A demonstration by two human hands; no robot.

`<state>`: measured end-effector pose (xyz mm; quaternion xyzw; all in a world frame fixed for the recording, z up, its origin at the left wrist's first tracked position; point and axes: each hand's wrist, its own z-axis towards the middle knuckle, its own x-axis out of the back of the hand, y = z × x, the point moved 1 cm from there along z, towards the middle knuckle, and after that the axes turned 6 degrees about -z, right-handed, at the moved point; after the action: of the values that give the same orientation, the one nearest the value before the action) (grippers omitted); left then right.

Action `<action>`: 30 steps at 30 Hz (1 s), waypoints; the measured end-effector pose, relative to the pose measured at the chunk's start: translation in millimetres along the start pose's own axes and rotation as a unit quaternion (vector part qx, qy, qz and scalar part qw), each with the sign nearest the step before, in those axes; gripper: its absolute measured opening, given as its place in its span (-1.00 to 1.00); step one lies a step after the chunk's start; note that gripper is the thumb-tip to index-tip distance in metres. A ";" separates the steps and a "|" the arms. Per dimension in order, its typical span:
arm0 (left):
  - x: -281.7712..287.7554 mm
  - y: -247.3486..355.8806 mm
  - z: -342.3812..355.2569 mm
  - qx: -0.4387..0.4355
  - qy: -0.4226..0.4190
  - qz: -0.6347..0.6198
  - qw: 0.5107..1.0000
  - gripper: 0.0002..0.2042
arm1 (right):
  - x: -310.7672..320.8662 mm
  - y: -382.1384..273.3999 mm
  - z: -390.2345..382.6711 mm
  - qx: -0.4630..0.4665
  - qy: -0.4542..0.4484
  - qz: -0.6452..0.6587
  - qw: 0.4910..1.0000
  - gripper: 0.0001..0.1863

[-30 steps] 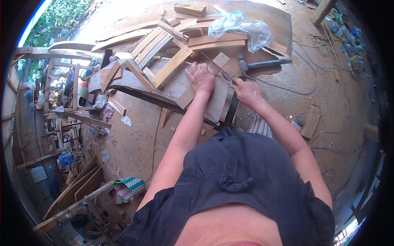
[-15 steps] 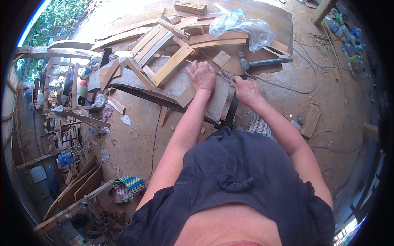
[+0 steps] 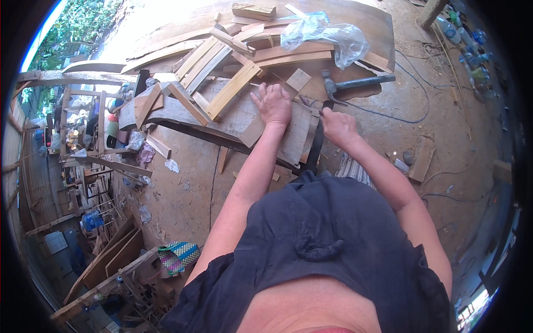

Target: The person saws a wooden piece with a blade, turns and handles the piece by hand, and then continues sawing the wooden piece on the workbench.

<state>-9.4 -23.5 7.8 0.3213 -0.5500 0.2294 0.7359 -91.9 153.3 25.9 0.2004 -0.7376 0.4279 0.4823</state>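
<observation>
My left hand (image 3: 274, 105) lies with fingers spread on a wooden workpiece, by the end of a slatted yellow frame (image 3: 236, 89). Beneath it stretches a broad, worn bench plank (image 3: 294, 133). To its right, my right hand (image 3: 340, 127) is closed near the plank's right end, its fingers pinched together. What they hold is too small to make out. A thin dark tool (image 3: 306, 101) shows just left of the right fingertips. Beyond that hand rests a claw hammer (image 3: 355, 84) with a dark handle. A small square wood block (image 3: 298, 80) lies between the hands, farther off.
Crumpled clear plastic (image 3: 350, 44) covers part of the stacked curved wood strips (image 3: 300, 54). A dark cable (image 3: 383, 117) trails over the ground at right. Plastic bottles (image 3: 474, 58) line the far right. A woven checkered bag (image 3: 177, 256) sits at lower left near leaning boards (image 3: 102, 261).
My right hand has shifted slightly right, away from the dark tool by its fingertips. My left hand stays in place on the wood.
</observation>
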 end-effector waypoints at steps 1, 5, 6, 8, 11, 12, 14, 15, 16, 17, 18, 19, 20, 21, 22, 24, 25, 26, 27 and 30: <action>0.2 1.0 0.6 -0.003 0.000 -0.001 1.000 -0.78 | -2.0 -3.4 6.8 -0.003 0.002 0.000 1.000 -0.85; -1.5 0.9 0.4 0.004 -0.010 -0.007 1.000 -0.78 | -2.9 -1.2 12.6 -0.014 -0.009 0.002 1.000 -0.85; -2.7 -0.7 0.5 0.010 -0.004 -0.017 1.000 -0.78 | -0.9 3.4 4.9 -0.011 -0.009 -0.007 1.000 -0.83; -3.8 -2.5 0.1 0.013 -0.008 -0.012 1.000 -0.78 | 5.3 6.1 -9.6 -0.004 -0.012 -0.017 1.000 -0.80; -2.0 -1.2 1.1 0.012 -0.007 -0.011 1.000 -0.78 | 8.6 5.6 -18.4 -0.031 -0.046 -0.027 0.998 -0.82; -0.4 -0.8 0.4 0.009 -0.001 -0.015 1.000 -0.79 | 5.8 0.7 -6.5 -0.016 -0.023 -0.008 1.000 -0.81; -1.2 1.8 1.0 0.000 -0.002 -0.017 1.000 -0.79 | 1.0 -6.9 17.2 -0.008 0.005 0.010 1.000 -0.81; -1.6 2.8 2.0 -0.005 0.000 -0.017 1.000 -0.79 | -3.5 -11.3 29.8 -0.011 0.001 0.000 1.000 -0.81; -1.7 1.1 2.5 -0.005 0.002 -0.015 1.000 -0.79 | -4.6 -17.1 38.1 -0.010 -0.004 -0.009 1.000 -0.80; -2.4 0.7 1.6 -0.002 -0.002 -0.013 1.000 -0.79 | -3.5 -16.6 37.5 -0.008 -0.002 -0.008 1.000 -0.80; -3.3 0.4 2.2 0.001 -0.005 -0.011 1.000 -0.79 | -1.3 -13.7 32.3 -0.005 0.000 -0.005 1.000 -0.81; -4.6 0.5 1.9 0.004 -0.005 -0.011 1.000 -0.79 | 0.1 -9.8 23.7 -0.001 -0.002 -0.003 1.000 -0.81; -3.8 -1.5 1.1 0.008 -0.003 -0.010 1.000 -0.79 | -1.1 -5.3 9.5 0.002 -0.004 -0.003 1.000 -0.81; -2.9 -4.3 0.6 0.013 -0.002 -0.008 1.000 -0.79 | -2.6 1.5 -7.8 -0.013 -0.001 -0.010 1.000 -0.83; -2.1 -2.6 0.8 0.014 -0.002 -0.009 1.000 -0.79 | -1.0 7.1 -17.2 -0.030 0.004 -0.019 0.999 -0.83; -0.4 -0.3 0.9 0.010 -0.007 -0.007 1.000 -0.79 | 2.3 10.1 -15.8 -0.025 0.006 -0.015 1.000 -0.83; 0.6 0.0 -1.9 0.007 -0.010 -0.008 1.000 -0.79 | 3.4 10.3 -19.0 -0.027 0.010 -0.011 1.000 -0.84; 0.9 0.4 0.0 0.005 -0.013 -0.010 1.000 -0.79 | 3.4 7.4 -11.1 -0.032 0.013 -0.010 0.999 -0.84; 1.1 1.6 1.5 0.003 -0.015 -0.011 1.000 -0.78 | 1.9 -0.5 3.4 -0.023 0.006 -0.005 1.000 -0.85; -3.6 0.3 2.6 -0.002 -0.015 0.001 1.000 -0.78 | -2.3 -12.8 27.3 -0.015 0.000 -0.004 1.000 -0.84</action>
<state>-12.4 -25.1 4.9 0.3227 -0.5622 0.2240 0.7277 -96.5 123.4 24.9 0.1964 -0.7430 0.4147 0.4873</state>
